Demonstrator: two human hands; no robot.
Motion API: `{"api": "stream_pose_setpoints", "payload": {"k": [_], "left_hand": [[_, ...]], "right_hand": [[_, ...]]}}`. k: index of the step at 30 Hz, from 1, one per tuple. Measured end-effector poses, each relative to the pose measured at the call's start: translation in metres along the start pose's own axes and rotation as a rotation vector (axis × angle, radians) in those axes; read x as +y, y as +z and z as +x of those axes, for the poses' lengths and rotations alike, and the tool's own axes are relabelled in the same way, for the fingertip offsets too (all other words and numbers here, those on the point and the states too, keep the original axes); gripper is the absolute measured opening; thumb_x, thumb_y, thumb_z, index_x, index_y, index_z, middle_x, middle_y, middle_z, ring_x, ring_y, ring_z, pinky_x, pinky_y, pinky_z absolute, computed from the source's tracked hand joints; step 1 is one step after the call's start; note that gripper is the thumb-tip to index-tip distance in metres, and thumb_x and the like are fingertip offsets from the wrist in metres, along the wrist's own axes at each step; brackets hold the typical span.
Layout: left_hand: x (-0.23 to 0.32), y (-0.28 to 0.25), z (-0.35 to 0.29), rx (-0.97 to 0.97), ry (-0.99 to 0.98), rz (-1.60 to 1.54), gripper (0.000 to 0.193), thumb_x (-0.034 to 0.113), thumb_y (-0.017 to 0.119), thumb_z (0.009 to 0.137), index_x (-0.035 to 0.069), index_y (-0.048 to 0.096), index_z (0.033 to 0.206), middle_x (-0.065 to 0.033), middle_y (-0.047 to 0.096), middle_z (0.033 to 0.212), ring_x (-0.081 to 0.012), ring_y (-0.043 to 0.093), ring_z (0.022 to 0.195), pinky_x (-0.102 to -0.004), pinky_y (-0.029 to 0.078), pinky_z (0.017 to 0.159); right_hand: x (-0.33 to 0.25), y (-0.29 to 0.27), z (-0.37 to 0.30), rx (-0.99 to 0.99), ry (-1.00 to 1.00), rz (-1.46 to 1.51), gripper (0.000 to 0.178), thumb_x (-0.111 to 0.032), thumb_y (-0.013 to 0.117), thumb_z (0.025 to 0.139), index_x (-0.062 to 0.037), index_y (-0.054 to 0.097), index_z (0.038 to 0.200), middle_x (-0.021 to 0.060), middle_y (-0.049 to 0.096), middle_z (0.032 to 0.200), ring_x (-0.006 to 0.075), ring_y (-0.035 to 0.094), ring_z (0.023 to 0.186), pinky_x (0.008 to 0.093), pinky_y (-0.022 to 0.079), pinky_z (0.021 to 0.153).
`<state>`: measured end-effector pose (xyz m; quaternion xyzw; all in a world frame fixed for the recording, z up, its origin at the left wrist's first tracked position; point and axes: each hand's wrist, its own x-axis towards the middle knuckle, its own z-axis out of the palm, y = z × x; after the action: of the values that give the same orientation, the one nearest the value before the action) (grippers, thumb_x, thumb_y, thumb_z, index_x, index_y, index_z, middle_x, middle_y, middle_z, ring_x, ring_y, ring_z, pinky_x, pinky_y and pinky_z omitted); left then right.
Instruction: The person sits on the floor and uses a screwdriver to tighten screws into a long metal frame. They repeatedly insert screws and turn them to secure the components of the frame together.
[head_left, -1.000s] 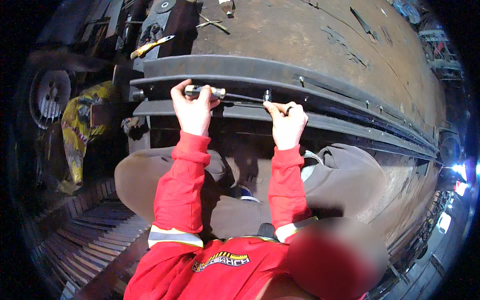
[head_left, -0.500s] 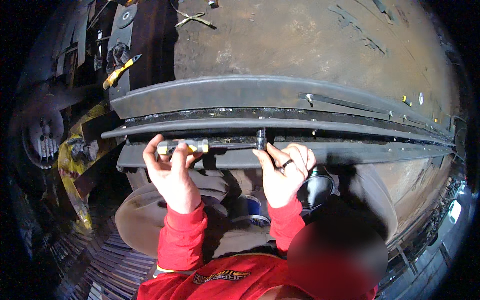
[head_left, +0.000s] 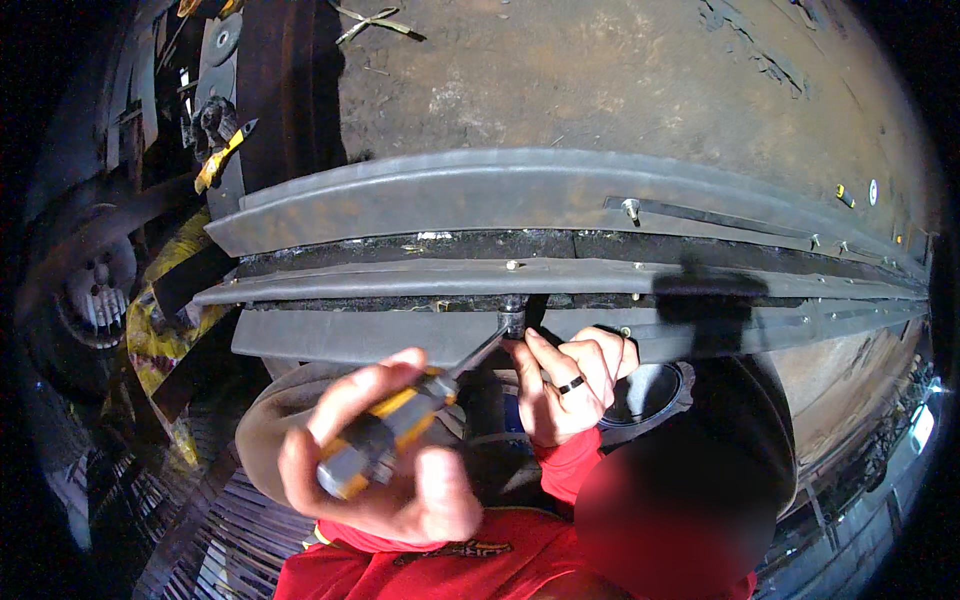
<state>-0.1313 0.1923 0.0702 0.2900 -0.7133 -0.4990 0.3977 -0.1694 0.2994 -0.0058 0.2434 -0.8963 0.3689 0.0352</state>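
I see a ratchet wrench with a yellow and grey handle and a thin metal shaft. Its head sits on a bolt just above the right hand, at the edge of the long grey metal strips. The left hand is wrapped firmly around the handle, low and near the body. The right hand, with a dark ring, has the fingers pressed together at the wrench head. Far to the left of the left hand there are yellow-handled pliers. A blurred patch hides the area below the right hand.
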Motion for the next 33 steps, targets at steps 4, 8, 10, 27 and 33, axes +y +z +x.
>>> {"api": "stream_pose_setpoints", "payload": {"k": [4,8,10,27,33], "left_hand": [[0.003,0.03,-0.012,-0.315,0.199,-0.081,0.068,0.019,0.064,0.075,0.005,0.032,0.133,-0.0234,0.054,0.111,-0.034,0.058,0.091,-0.0478,0.048,0.081],[-0.002,0.062,-0.022,-0.698,-0.014,-0.322,0.053,0.021,0.065,0.072,-0.003,0.055,0.118,-0.0189,0.054,0.11,-0.0317,0.053,0.088,-0.0457,0.043,0.076],[-0.013,0.078,-0.018,-0.889,0.201,-0.128,0.048,0.022,0.062,0.076,0.0,0.058,0.118,-0.0201,0.054,0.111,-0.0331,0.053,0.09,-0.0451,0.043,0.079],[-0.006,0.129,-0.046,-1.207,0.341,0.899,0.043,0.017,0.063,0.073,0.007,0.057,0.114,-0.0136,0.062,0.08,-0.0284,0.064,0.075,-0.0376,0.05,0.065],[0.009,0.12,-0.023,-1.122,0.468,0.667,0.033,0.008,0.065,0.067,0.004,0.057,0.099,-0.0158,0.062,0.081,-0.0302,0.065,0.075,-0.0402,0.053,0.058]], "right_hand": [[0.004,-0.001,-0.004,-0.032,-0.032,-0.036,0.032,-0.02,0.083,0.06,-0.0161,0.07,0.089,-0.0055,0.05,0.067,0.0168,0.053,0.072,0.0372,0.036,0.071],[0.006,-0.006,-0.002,-0.037,-0.023,-0.043,0.03,-0.026,0.081,0.064,-0.0159,0.07,0.09,-0.0027,0.054,0.069,0.0191,0.054,0.073,0.0391,0.037,0.072],[0.005,-0.006,0.0,-0.035,-0.006,-0.048,0.03,-0.029,0.08,0.066,-0.0157,0.071,0.091,-0.0013,0.056,0.071,0.0203,0.055,0.074,0.04,0.038,0.072],[-0.021,-0.004,-0.003,-0.274,0.445,-0.178,0.046,-0.059,0.065,0.076,-0.0171,0.073,0.093,0.0126,0.064,0.08,0.0299,0.061,0.082,0.0432,0.046,0.074],[-0.025,-0.001,-0.002,-0.292,0.321,-0.35,0.049,-0.057,0.062,0.08,-0.0131,0.073,0.099,0.0117,0.062,0.093,0.0313,0.055,0.098,0.0451,0.042,0.087]]}}
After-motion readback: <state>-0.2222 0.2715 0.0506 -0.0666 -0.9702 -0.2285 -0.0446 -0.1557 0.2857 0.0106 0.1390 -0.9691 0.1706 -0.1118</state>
